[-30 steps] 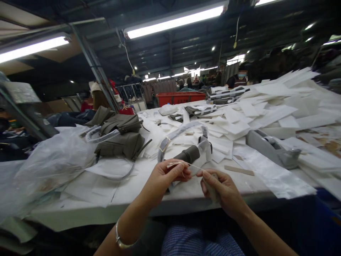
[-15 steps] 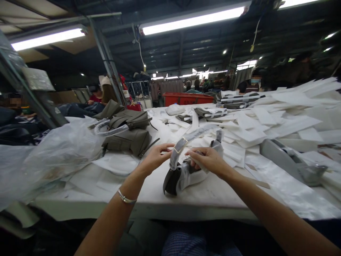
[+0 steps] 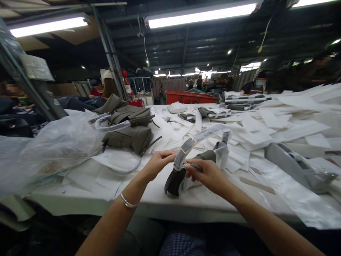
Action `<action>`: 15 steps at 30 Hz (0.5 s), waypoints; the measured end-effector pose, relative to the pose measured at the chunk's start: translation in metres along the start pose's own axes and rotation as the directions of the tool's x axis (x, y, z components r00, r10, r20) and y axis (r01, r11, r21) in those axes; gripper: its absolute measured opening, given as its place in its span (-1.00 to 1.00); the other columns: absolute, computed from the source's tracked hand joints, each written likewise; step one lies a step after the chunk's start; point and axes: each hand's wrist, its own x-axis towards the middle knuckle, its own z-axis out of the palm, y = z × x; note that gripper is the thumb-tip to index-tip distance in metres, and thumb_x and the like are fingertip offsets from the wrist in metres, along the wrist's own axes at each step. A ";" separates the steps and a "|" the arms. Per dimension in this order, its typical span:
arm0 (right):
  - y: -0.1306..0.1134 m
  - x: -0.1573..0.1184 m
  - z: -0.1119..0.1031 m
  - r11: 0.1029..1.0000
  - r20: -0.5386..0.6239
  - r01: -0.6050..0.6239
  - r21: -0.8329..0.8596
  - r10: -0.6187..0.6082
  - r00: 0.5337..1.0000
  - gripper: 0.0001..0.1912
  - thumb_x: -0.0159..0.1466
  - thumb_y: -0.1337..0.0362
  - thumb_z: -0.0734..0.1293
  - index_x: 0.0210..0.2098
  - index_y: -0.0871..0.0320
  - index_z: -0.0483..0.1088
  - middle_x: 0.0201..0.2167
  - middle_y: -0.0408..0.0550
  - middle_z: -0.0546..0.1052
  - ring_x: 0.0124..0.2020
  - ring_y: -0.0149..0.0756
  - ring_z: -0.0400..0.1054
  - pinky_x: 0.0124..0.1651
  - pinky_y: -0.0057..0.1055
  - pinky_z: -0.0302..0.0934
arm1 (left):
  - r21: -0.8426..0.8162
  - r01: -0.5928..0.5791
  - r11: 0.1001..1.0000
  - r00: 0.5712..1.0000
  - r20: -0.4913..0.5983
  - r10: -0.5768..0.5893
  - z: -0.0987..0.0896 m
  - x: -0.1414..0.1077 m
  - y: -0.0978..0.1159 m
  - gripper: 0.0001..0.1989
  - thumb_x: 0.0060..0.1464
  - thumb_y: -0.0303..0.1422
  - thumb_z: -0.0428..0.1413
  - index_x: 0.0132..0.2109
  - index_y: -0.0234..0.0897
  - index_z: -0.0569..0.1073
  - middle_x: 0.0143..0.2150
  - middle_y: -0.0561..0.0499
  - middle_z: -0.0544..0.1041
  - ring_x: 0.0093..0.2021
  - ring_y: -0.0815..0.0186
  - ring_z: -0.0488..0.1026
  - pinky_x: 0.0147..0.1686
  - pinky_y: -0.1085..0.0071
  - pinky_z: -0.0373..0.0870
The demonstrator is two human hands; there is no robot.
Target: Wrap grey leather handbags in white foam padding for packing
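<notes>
A dark olive handbag [image 3: 173, 182] stands on the table in front of me, partly covered in thin white wrapping. Its arched handle [image 3: 191, 143] is sleeved in clear plastic and carries a gold-coloured square buckle. My left hand [image 3: 160, 164] holds the handle's lower left end, its thumb side turned to the strap. Just right of that spot, my right hand [image 3: 209, 175] is closed over the bag, gripping a slim greyish item whose kind I cannot make out. The fingertips of both hands are close together at the handle's base.
Several olive bags [image 3: 130, 137] lie at the left beside crumpled clear plastic [image 3: 66, 145]. White paper sheets [image 3: 269, 124] pile up on the right, with a grey wrapped bag [image 3: 290, 163] among them. Behind stands a red bin [image 3: 190, 97]; people are in the background.
My right hand has moved left and slightly down, closer to the handle's lower end. My left hand stays by the handle. The view has shifted a little.
</notes>
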 end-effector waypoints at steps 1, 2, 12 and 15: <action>0.002 -0.004 0.003 1.000 -0.008 0.008 -0.003 -0.008 1.000 -0.68 0.37 0.04 0.28 -0.12 0.12 0.53 -0.46 -0.15 0.58 -0.49 -0.34 0.45 -0.35 -0.44 0.31 | -0.022 -0.004 1.000 1.000 -0.031 0.004 0.001 -0.003 -0.002 -0.66 0.07 -0.12 0.27 -0.19 -0.34 0.65 -0.10 -0.10 0.62 -0.06 0.19 0.48 0.02 0.34 0.32; 0.003 -0.006 0.006 1.000 -0.019 0.011 -0.005 -0.011 1.000 -0.68 0.38 0.04 0.28 -0.14 0.12 0.53 -0.45 -0.15 0.58 -0.49 -0.35 0.45 -0.34 -0.44 0.31 | -0.044 -0.008 0.999 0.998 -0.059 0.005 0.002 -0.005 -0.004 -0.69 0.05 -0.15 0.28 -0.21 -0.33 0.65 -0.09 -0.10 0.62 -0.05 0.19 0.48 0.04 0.34 0.31; 0.003 -0.007 0.002 0.980 -0.066 0.079 -0.185 -0.092 0.994 -0.76 0.40 0.18 0.27 -0.03 0.08 0.50 -0.40 -0.16 0.61 -0.43 -0.31 0.50 -0.29 -0.40 0.36 | -0.313 0.033 0.949 0.992 -0.104 -0.068 -0.018 -0.003 -0.003 -0.74 0.10 -0.20 0.23 -0.37 -0.34 0.51 -0.23 -0.06 0.54 -0.17 0.28 0.50 -0.03 0.29 0.45; 0.008 -0.019 0.008 0.965 -0.119 0.130 -0.230 -0.160 0.980 -0.77 0.38 0.26 0.29 -0.02 0.07 0.51 -0.25 -0.09 0.65 -0.24 -0.22 0.55 -0.16 -0.35 0.40 | -0.491 0.050 0.870 0.994 -0.060 -0.091 -0.016 -0.016 -0.008 -0.75 0.11 -0.22 0.22 -0.39 -0.31 0.46 -0.32 0.00 0.50 -0.13 0.25 0.52 0.05 0.23 0.44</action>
